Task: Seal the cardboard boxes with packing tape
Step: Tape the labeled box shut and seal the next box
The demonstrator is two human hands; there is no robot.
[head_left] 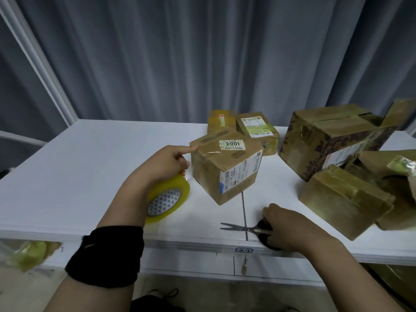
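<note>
Your right hand [290, 226] curls round the scissors [243, 228] at the table [90, 176] edge, seemingly ready to cut; your left hand [166, 163] grips the tape roll [173, 194], forefinger steadying the box [225, 170] mid-table.

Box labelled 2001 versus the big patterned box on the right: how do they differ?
The box labelled 2001 is smaller; the big patterned box is bulkier. The first is plain brown with white labels; the big one carries a dark leafy print. The left hand touches the first's top corner; no hand touches the big one. Both are cardboard, on the white table.
</note>
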